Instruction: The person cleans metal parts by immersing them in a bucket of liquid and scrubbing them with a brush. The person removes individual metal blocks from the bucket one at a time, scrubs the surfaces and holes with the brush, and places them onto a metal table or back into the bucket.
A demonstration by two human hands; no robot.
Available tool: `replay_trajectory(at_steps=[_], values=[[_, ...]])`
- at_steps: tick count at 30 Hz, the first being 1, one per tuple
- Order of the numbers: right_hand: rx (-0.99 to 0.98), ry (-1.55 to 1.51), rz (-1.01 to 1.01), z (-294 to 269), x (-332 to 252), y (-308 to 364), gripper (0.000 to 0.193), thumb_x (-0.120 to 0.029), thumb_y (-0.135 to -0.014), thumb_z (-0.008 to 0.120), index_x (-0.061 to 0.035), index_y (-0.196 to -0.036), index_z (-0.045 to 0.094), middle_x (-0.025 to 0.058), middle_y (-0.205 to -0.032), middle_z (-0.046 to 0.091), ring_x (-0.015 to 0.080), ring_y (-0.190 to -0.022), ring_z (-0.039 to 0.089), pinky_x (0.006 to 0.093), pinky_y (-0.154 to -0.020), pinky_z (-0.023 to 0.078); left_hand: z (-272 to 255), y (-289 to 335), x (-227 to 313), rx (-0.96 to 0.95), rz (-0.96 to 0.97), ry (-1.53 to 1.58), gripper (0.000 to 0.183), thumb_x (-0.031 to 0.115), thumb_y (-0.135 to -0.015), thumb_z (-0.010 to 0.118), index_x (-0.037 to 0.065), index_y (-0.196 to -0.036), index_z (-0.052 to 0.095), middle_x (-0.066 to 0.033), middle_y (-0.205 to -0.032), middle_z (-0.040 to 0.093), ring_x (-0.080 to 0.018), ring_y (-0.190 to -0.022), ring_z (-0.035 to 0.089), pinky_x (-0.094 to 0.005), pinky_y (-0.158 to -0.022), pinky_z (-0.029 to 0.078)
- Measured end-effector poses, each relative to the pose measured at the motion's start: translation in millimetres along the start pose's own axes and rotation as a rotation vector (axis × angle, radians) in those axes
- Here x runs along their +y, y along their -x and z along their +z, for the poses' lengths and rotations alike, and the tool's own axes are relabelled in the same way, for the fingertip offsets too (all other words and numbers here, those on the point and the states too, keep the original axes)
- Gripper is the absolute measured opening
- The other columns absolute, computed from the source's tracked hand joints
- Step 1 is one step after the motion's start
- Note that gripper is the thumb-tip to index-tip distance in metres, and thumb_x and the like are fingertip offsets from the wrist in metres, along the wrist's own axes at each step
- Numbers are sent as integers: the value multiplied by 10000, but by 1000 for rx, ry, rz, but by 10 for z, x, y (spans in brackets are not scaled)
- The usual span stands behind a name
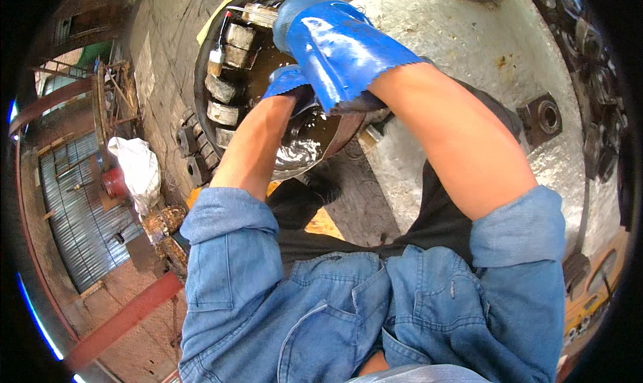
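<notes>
Bends over a round tub (pixel 203 68) of dark liquid (pixel 268 65), wearing blue gloves (pixel 335 41). Reaches to the tub's far side with the right hand (pixel 295 22), and nearer in with the left hand (pixel 287 80), mostly hidden behind the other glove (cannot make out either hand's fingers as closed, open or gripping). Along the tub's left inner wall, a row of grey blocks (pixel 222 113), ending beside or against the right hand, cannot tell which. Just left of the farther blocks, a brush (pixel 215 65) with a red-tipped handle.

Right hand (pixel 298 21), left hand (pixel 289 81), both blue-gloved, over basin (pixel 200 88) of dark liquid (pixel 298 150); brush (pixel 217 56), grimy blocks (pixel 222 113) along left side.
</notes>
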State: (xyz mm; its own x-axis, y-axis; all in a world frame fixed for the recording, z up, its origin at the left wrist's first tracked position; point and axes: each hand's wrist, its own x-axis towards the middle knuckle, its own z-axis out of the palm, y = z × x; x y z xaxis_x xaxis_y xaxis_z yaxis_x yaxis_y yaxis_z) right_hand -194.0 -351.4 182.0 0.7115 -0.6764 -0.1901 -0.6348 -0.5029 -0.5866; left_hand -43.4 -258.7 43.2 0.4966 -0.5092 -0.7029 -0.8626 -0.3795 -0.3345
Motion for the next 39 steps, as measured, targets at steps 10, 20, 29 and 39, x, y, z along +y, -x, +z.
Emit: replay_trajectory(at_steps=[10,20,29,39], values=[[5,-104,-81,-154,161,118,313,-321,-955,634,-126,-1146,787,174,-1079,755,363,-977,744,460,-880,587,-111,480,-55,33,29,-47,811,521,-800,878,108,-1440,601,-165,-1311,729,-358,-1240,694,-489,-1017,571],[104,-341,-490,-70,363,362,306,-323,-945,629,-97,-1070,793,191,-961,765,355,-882,751,463,-819,590,465,1303,-534,622,129,252,966,529,-791,859,66,-1543,468,-250,-1224,715,-400,-1109,712,-482,-981,559],[-338,-158,-164,131,-62,528,453,-455,-1064,588,-47,-1166,755,143,-939,793,273,-841,767,449,-815,603,1396,1522,-923,814,35,698,949,378,-740,936,11,-1506,512,-257,-1354,673,-416,-1242,661,-473,-1070,538],[-549,-10,102,671,-396,746,418,-436,-1044,552,-88,-1126,771,118,-911,803,275,-790,771,421,-785,610,1774,1527,-952,905,-52,867,1107,393,-674,972,31,-1576,443,-222,-1546,541,-382,-1408,554,-433,-1192,458]])
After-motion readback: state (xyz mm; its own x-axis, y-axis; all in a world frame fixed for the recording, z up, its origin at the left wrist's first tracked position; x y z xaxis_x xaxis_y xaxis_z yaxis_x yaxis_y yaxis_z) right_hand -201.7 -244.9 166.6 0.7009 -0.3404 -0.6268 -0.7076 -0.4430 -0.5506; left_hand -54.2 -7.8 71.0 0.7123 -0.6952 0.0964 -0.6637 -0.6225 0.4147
